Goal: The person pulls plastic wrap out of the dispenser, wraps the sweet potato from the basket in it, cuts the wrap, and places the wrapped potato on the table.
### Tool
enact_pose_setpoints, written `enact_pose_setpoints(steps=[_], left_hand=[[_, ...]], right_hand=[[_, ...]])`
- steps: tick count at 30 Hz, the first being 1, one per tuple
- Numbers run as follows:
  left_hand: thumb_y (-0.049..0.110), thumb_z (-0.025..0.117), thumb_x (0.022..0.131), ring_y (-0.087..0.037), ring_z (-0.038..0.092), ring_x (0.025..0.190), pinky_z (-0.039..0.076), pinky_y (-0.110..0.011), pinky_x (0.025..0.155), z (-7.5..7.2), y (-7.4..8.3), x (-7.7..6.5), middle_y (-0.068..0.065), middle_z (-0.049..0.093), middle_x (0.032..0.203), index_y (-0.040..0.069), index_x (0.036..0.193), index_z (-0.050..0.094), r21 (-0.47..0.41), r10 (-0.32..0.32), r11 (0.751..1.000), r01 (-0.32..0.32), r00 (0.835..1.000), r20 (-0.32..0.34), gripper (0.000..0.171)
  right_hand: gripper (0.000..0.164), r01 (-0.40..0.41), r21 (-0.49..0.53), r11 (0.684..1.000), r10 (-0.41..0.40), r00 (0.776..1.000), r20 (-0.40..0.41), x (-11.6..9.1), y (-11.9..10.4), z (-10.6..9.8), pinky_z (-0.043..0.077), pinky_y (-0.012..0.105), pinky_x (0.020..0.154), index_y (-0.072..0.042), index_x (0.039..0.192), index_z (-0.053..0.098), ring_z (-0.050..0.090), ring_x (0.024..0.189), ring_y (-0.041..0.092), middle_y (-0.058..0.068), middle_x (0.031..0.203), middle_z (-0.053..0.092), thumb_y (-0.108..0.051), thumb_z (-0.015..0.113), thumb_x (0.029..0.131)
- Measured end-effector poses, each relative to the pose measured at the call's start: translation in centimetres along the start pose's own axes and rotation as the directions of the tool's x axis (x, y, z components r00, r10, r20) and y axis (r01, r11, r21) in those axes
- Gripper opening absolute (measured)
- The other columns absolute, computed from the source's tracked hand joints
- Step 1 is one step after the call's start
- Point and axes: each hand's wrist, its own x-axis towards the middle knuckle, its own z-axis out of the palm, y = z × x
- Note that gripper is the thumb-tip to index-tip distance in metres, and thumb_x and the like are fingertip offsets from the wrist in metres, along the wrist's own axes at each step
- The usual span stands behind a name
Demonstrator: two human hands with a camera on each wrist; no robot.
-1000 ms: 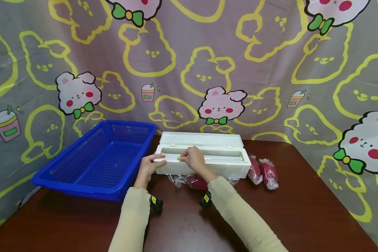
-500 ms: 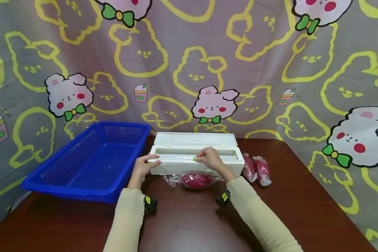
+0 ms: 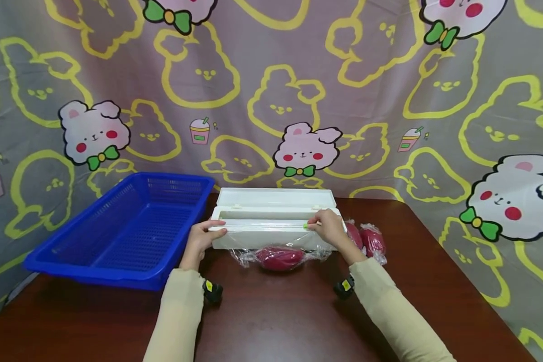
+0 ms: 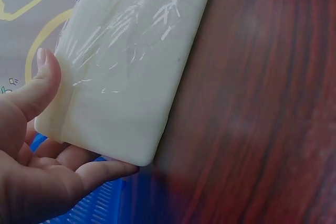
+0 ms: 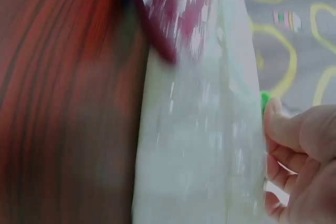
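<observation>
A white cling film dispenser (image 3: 271,240) stands on the table with its lid (image 3: 276,197) raised at the back. My left hand (image 3: 200,239) grips its left end, thumb on the upper edge and fingers around the end corner, as the left wrist view shows. Near the right end, my right hand (image 3: 332,229) pinches a small green slide cutter (image 3: 305,226) on the front edge. Clear film hangs over the dispenser's front. It covers a dark red oval thing (image 3: 278,258) lying against the front, whose kind I cannot tell.
On the left a blue plastic basket (image 3: 117,271) stands close to my left hand. Beyond the dispenser's right end lie two red oval things (image 3: 373,240) wrapped in film, one partly behind my right hand. A patterned cloth (image 3: 253,100) hangs behind the table.
My right hand has moved the green slide cutter rightward along the dispenser's edge, from left of the middle to near the right end. The left hand keeps its grip. The head view has shifted slightly.
</observation>
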Motion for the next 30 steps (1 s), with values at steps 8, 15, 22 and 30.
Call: enact_pose_setpoints(steps=[8, 15, 22, 30], left_hand=[[-0.002, 0.067, 0.075, -0.008, 0.053, 0.067, 0.048, -0.033, 0.065, -0.5, 0.2, -0.1, -0.022, 0.051, 0.119, -0.011, 0.105, 0.059, -0.051, -0.022, 0.998, 0.023, 1.0, 0.019, 0.033], [0.0, 0.068, 0.075, -0.011, 0.052, 0.068, 0.047, -0.032, 0.065, -0.3, 0.2, -0.1, -0.022, 0.053, 0.114, -0.009, 0.105, 0.06, -0.016, -0.03, 0.999, 0.03, 0.999, 0.017, 0.032], [0.002, 0.068, 0.076, -0.013, 0.053, 0.074, 0.047, -0.033, 0.069, -0.1, 0.2, 0.1, -0.02, 0.053, 0.116, -0.007, 0.105, 0.062, 0.011, -0.048, 0.999, 0.048, 0.999, 0.023, 0.031], [0.002, 0.067, 0.077, -0.015, 0.053, 0.078, 0.048, -0.033, 0.069, -0.4, 0.3, 0.2, -0.019, 0.048, 0.124, -0.008, 0.106, 0.061, 0.0, -0.044, 0.999, 0.045, 0.998, 0.042, 0.031]], right_hand=[[0.005, 0.054, 0.014, 0.998, -0.054, 0.998, 0.02, -0.3, 1.4, -0.9, 0.042, 0.041, 0.068, -0.004, 0.072, 0.067, 0.053, 0.076, 0.026, 0.007, 0.076, 0.062, -0.007, 0.07, 0.074], [0.008, 0.125, 0.057, 0.991, -0.124, 0.992, -0.012, -0.4, 1.8, -0.7, 0.039, 0.039, 0.066, -0.001, 0.067, 0.064, 0.049, 0.069, 0.025, 0.007, 0.068, 0.059, 0.001, 0.07, 0.071], [0.008, 0.12, 0.068, 0.99, -0.12, 0.993, 0.006, -0.7, 2.2, -1.0, 0.04, 0.037, 0.064, -0.001, 0.069, 0.063, 0.049, 0.068, 0.023, 0.007, 0.071, 0.059, 0.002, 0.069, 0.072], [0.008, 0.139, 0.062, 0.988, -0.138, 0.99, -0.021, -0.7, 2.7, -1.0, 0.04, 0.039, 0.065, -0.001, 0.068, 0.063, 0.05, 0.071, 0.026, 0.008, 0.072, 0.058, 0.001, 0.07, 0.071]])
